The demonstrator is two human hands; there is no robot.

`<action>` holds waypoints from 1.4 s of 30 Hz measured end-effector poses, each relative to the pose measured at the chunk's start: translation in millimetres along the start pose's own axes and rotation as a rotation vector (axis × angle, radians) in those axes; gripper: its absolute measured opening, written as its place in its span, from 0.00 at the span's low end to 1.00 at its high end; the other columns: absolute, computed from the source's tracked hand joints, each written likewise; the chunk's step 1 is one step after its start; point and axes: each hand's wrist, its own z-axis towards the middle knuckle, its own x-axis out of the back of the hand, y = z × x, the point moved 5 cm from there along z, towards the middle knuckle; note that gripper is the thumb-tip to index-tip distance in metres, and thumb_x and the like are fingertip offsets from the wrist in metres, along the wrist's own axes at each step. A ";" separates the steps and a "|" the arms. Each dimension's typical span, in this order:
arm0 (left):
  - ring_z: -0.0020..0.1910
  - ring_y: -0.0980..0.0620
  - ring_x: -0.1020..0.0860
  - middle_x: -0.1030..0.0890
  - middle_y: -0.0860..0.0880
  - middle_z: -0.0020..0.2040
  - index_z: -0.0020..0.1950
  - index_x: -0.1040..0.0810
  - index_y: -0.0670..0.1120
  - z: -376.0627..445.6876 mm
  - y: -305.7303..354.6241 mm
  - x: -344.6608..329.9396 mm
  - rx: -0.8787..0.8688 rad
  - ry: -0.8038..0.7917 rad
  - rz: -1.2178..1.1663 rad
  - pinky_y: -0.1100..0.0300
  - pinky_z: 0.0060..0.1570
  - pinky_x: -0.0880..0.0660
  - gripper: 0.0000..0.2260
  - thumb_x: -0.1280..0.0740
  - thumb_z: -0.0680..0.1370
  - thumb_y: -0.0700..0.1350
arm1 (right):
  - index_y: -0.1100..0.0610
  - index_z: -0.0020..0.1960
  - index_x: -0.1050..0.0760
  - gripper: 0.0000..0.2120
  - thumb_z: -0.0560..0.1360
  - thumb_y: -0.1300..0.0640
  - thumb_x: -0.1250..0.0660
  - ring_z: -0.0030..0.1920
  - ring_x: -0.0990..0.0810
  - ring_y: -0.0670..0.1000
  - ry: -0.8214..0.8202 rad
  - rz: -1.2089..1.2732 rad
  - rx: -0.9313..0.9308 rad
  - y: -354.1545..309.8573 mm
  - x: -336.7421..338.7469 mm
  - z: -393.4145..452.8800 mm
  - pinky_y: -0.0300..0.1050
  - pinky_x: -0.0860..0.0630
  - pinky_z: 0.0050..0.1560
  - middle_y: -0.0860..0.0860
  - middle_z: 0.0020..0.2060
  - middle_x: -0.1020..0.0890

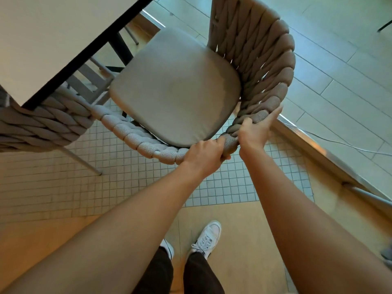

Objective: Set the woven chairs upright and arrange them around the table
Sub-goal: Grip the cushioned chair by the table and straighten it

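A woven chair with a thick braided grey-brown backrest and a grey seat cushion stands upright in front of me, its seat facing the table at the upper left. My left hand is closed around the braided rim at the chair's near edge. Just to its right, my right hand grips the same rim, with the fingers stretched along the weave. A second woven chair sits at the left, partly under the table corner.
The table's dark edge and black leg lie close to the chair seat. A metal floor rail and a thin cable run along the right. My feet in white shoes stand on tan floor below.
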 end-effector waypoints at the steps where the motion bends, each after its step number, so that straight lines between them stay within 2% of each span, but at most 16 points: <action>1: 0.46 0.39 0.17 0.15 0.45 0.53 0.69 0.30 0.46 -2.8 -3.2 0.2 -0.005 0.002 0.008 0.49 0.41 0.24 0.22 0.33 0.80 0.57 | 0.37 0.82 0.62 0.43 0.80 0.61 0.39 0.44 0.23 0.42 -0.009 -0.003 -0.003 1.2 -1.5 -3.1 0.38 0.25 0.40 0.50 0.57 0.28; 7: 0.50 0.42 0.17 0.16 0.48 0.58 0.70 0.29 0.47 -17.9 -12.4 11.1 -0.090 0.001 -0.118 0.49 0.43 0.23 0.23 0.35 0.81 0.59 | 0.38 0.81 0.63 0.43 0.80 0.60 0.39 0.57 0.19 0.54 -0.003 -0.030 0.020 5.4 -1.7 -5.2 0.55 0.19 0.58 0.57 0.69 0.26; 9: 0.57 0.44 0.18 0.16 0.48 0.59 0.68 0.24 0.47 -35.7 -32.1 18.0 -0.114 0.132 -0.081 0.46 0.57 0.23 0.26 0.39 0.81 0.65 | 0.38 0.81 0.63 0.43 0.80 0.59 0.39 0.57 0.19 0.55 0.003 -0.039 0.020 7.3 -0.3 -0.7 0.55 0.19 0.59 0.58 0.69 0.25; 10: 0.67 0.45 0.23 0.19 0.47 0.65 0.69 0.24 0.47 -47.8 -45.3 18.6 -0.065 0.195 -0.020 0.43 0.69 0.30 0.29 0.41 0.81 0.68 | 0.37 0.81 0.63 0.43 0.80 0.59 0.38 0.56 0.18 0.55 0.014 -0.036 0.021 7.9 0.1 0.2 0.53 0.19 0.57 0.57 0.69 0.25; 11: 0.77 0.44 0.34 0.26 0.45 0.74 0.74 0.28 0.47 -60.6 -58.4 19.2 0.049 0.251 0.017 0.41 0.77 0.43 0.33 0.43 0.80 0.69 | 0.37 0.81 0.62 0.44 0.80 0.59 0.37 0.55 0.18 0.54 0.029 -0.036 0.021 8.0 -0.7 0.3 0.50 0.20 0.55 0.56 0.69 0.25; 13: 0.82 0.45 0.56 0.49 0.43 0.84 0.82 0.44 0.45 -81.4 -75.8 15.8 0.412 0.357 -0.113 0.44 0.79 0.60 0.40 0.42 0.79 0.69 | 0.36 0.81 0.61 0.44 0.80 0.58 0.36 0.53 0.20 0.50 0.066 -0.042 0.015 7.7 -0.7 -0.2 0.49 0.21 0.54 0.56 0.68 0.25; 16: 0.81 0.46 0.65 0.66 0.45 0.82 0.83 0.63 0.45 -88.4 -79.0 4.9 1.064 0.566 -0.729 0.44 0.80 0.59 0.48 0.34 0.79 0.62 | 0.34 0.80 0.61 0.44 0.80 0.58 0.35 0.54 0.23 0.49 0.096 -0.072 -0.004 6.8 -1.7 -1.9 0.54 0.20 0.58 0.57 0.70 0.27; 18: 0.82 0.45 0.56 0.63 0.44 0.83 0.82 0.65 0.46 -80.6 -76.0 -1.2 1.288 0.751 -1.149 0.51 0.79 0.48 0.47 0.31 0.80 0.52 | 0.33 0.80 0.61 0.45 0.80 0.59 0.35 0.55 0.22 0.50 0.088 -0.072 -0.019 6.5 -1.7 -1.5 0.57 0.20 0.60 0.57 0.72 0.27; 20: 0.75 0.48 0.35 0.46 0.41 0.82 0.83 0.60 0.46 -75.5 -77.1 -1.3 1.324 0.919 -1.298 0.71 0.63 0.32 0.42 0.32 0.80 0.40 | 0.32 0.80 0.61 0.45 0.80 0.60 0.36 0.54 0.23 0.48 0.086 -0.058 -0.028 7.1 -1.3 -1.3 0.55 0.21 0.59 0.56 0.74 0.29; 22: 0.65 0.51 0.27 0.35 0.41 0.77 0.83 0.53 0.47 -75.5 -79.3 0.0 1.303 1.023 -1.293 0.82 0.44 0.31 0.39 0.35 0.78 0.34 | 0.33 0.80 0.61 0.44 0.80 0.61 0.37 0.52 0.24 0.45 0.080 -0.041 -0.017 8.8 -3.4 -1.1 0.49 0.21 0.54 0.56 0.75 0.31; 23: 0.63 0.51 0.25 0.32 0.41 0.75 0.83 0.51 0.48 -76.7 -82.0 0.3 1.291 1.064 -1.295 0.83 0.41 0.31 0.39 0.36 0.77 0.33 | 0.34 0.80 0.61 0.44 0.80 0.62 0.37 0.51 0.24 0.44 0.075 -0.036 -0.012 10.0 -5.7 -2.1 0.45 0.22 0.50 0.56 0.75 0.31; 26: 0.62 0.53 0.25 0.31 0.43 0.74 0.82 0.48 0.50 -74.8 -93.4 -0.8 1.272 1.109 -1.300 0.81 0.42 0.30 0.38 0.37 0.76 0.32 | 0.35 0.81 0.62 0.44 0.80 0.62 0.38 0.55 0.21 0.47 0.061 -0.016 -0.015 8.5 -13.4 -3.8 0.41 0.22 0.47 0.56 0.75 0.32; 31: 0.68 0.48 0.26 0.33 0.43 0.76 0.83 0.51 0.50 -64.6 -100.2 1.0 1.261 1.056 -1.288 0.79 0.44 0.30 0.39 0.36 0.77 0.32 | 0.37 0.82 0.62 0.44 0.79 0.63 0.39 0.41 0.25 0.36 0.036 -0.005 -0.029 0.7 -20.5 4.6 0.29 0.31 0.35 0.47 0.58 0.30; 35: 0.69 0.46 0.27 0.35 0.42 0.77 0.83 0.52 0.48 -65.4 -98.8 0.7 1.259 1.027 -1.290 0.74 0.54 0.31 0.39 0.36 0.77 0.32 | 0.37 0.82 0.61 0.44 0.79 0.62 0.39 0.41 0.25 0.37 0.034 -0.013 -0.047 3.5 -19.4 6.9 0.34 0.28 0.39 0.46 0.54 0.29; 40: 0.71 0.45 0.29 0.38 0.42 0.78 0.83 0.54 0.47 -65.4 -97.0 2.1 1.272 1.004 -1.269 0.83 0.39 0.33 0.40 0.36 0.78 0.32 | 0.37 0.81 0.62 0.44 0.79 0.62 0.39 0.44 0.23 0.40 0.040 -0.018 -0.040 4.7 -18.9 7.3 0.41 0.26 0.43 0.48 0.58 0.29; 42: 0.75 0.45 0.33 0.45 0.42 0.82 0.83 0.58 0.47 -64.7 -96.4 4.9 1.276 0.950 -1.231 0.81 0.50 0.34 0.40 0.37 0.79 0.33 | 0.37 0.81 0.64 0.44 0.80 0.63 0.40 0.46 0.21 0.45 0.039 -0.036 -0.042 3.8 -19.8 7.0 0.43 0.24 0.43 0.51 0.61 0.28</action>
